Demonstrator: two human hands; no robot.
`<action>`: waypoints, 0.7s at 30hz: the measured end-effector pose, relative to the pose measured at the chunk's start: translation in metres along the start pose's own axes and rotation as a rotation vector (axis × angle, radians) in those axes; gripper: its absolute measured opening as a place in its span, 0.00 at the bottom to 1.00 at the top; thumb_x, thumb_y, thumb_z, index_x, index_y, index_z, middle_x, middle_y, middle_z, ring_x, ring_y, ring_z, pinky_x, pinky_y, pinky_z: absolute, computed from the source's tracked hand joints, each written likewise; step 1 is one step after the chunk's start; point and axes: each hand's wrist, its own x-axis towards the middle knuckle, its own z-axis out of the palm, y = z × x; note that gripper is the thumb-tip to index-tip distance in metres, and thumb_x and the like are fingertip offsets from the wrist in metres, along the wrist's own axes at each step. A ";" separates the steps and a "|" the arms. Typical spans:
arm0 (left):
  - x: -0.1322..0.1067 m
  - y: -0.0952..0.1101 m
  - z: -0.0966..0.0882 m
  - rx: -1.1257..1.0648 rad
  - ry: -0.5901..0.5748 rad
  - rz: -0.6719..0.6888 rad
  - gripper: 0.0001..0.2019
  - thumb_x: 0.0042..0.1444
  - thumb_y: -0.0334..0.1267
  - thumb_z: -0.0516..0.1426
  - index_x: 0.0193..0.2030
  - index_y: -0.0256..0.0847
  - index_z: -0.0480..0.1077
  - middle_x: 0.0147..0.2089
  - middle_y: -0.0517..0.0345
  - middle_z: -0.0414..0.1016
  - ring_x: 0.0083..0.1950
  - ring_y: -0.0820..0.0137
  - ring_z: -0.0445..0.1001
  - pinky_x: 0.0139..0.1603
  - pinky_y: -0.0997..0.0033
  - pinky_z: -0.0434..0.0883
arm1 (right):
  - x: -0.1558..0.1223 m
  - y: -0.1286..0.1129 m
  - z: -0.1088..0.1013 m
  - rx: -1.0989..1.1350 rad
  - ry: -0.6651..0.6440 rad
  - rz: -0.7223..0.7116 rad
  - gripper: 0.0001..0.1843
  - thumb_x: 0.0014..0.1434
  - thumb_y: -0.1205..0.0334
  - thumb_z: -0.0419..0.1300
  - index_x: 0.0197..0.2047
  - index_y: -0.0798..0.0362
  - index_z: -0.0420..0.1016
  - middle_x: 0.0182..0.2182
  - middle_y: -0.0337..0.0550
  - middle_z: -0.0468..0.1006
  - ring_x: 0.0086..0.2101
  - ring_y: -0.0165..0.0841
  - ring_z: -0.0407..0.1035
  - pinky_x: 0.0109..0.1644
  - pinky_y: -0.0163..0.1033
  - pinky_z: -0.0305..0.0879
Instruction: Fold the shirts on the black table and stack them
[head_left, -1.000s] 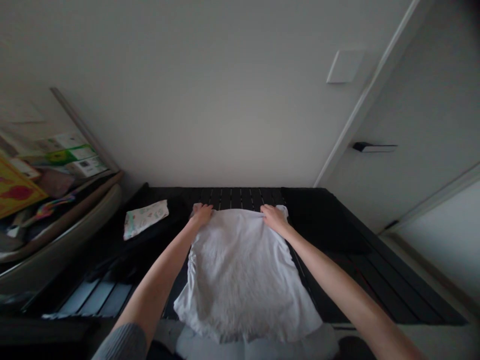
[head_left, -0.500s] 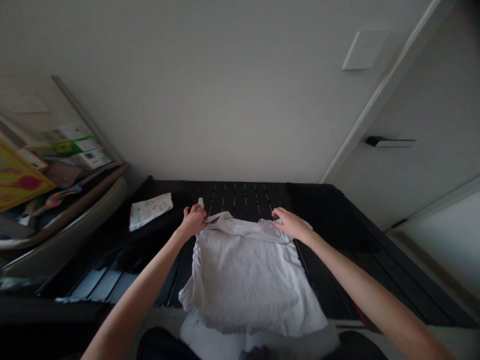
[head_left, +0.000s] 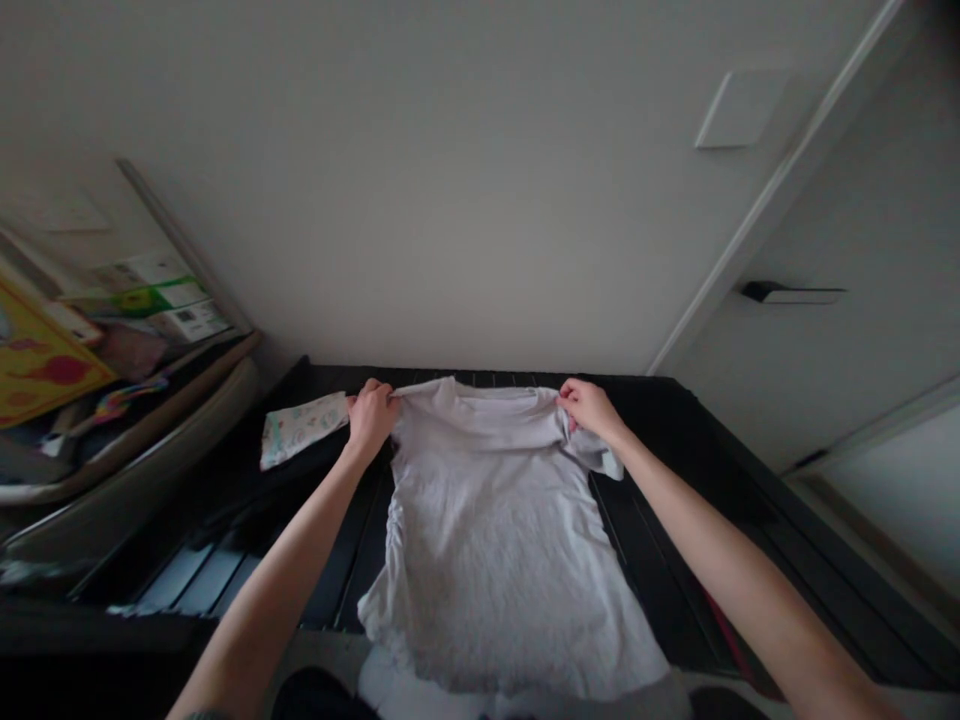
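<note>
A light grey T-shirt (head_left: 502,530) lies spread over the dark slatted surface, its neckline at the far end and its hem toward me. My left hand (head_left: 373,415) is closed on the left shoulder of the shirt, its fingers hiding that sleeve. At the right shoulder, my right hand (head_left: 589,405) pinches the cloth near the collar, and the right sleeve hangs loose below it. Between the two hands the collar edge is drawn fairly straight. Just left of my left hand is a folded white cloth-like item with a pastel print (head_left: 304,430).
The black slatted bench (head_left: 352,520) meets a pale wall behind. Dark fabric (head_left: 652,430) lies on its right part. A bin (head_left: 187,430) with boxes and a yellow printed item (head_left: 45,360) stands at the left. A door with a dark handle (head_left: 791,294) is at the right.
Both hands have moved farther away from me, pulling the shirt's collar and shoulders up toward the wall. The folded-over top part is now opened out, and the right sleeve hangs down.
</note>
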 end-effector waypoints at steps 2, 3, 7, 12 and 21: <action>0.014 0.004 0.005 -0.137 0.086 -0.078 0.14 0.59 0.35 0.50 0.48 0.38 0.71 0.51 0.45 0.70 0.53 0.57 0.70 0.56 0.55 0.64 | 0.011 -0.009 0.002 0.078 0.170 0.019 0.15 0.61 0.61 0.50 0.49 0.53 0.70 0.33 0.45 0.81 0.31 0.34 0.76 0.39 0.37 0.69; 0.018 0.008 0.009 -0.213 0.128 -0.097 0.17 0.59 0.34 0.50 0.55 0.37 0.67 0.56 0.43 0.68 0.56 0.57 0.68 0.57 0.56 0.64 | 0.013 -0.013 0.007 0.107 0.218 -0.002 0.18 0.61 0.62 0.50 0.53 0.54 0.67 0.40 0.49 0.81 0.37 0.35 0.76 0.43 0.39 0.69; 0.000 0.032 0.030 -0.350 0.143 -0.041 0.37 0.57 0.31 0.52 0.71 0.38 0.38 0.73 0.36 0.37 0.69 0.51 0.52 0.61 0.49 0.61 | -0.001 -0.021 0.039 0.092 0.169 -0.142 0.31 0.57 0.67 0.52 0.64 0.56 0.57 0.61 0.54 0.65 0.59 0.37 0.63 0.60 0.44 0.61; -0.066 0.058 0.059 -0.157 -0.134 0.124 0.33 0.60 0.34 0.51 0.71 0.45 0.44 0.74 0.44 0.37 0.73 0.48 0.37 0.65 0.39 0.50 | -0.059 0.000 0.071 -0.076 0.078 -0.202 0.26 0.57 0.67 0.51 0.59 0.58 0.66 0.59 0.55 0.68 0.61 0.40 0.58 0.65 0.49 0.53; -0.150 0.072 0.088 0.001 -0.423 0.230 0.28 0.66 0.49 0.44 0.70 0.44 0.52 0.73 0.44 0.46 0.72 0.46 0.43 0.65 0.39 0.50 | -0.190 0.024 0.049 -0.323 0.287 -0.018 0.19 0.58 0.62 0.53 0.52 0.50 0.73 0.57 0.46 0.70 0.65 0.47 0.46 0.64 0.55 0.49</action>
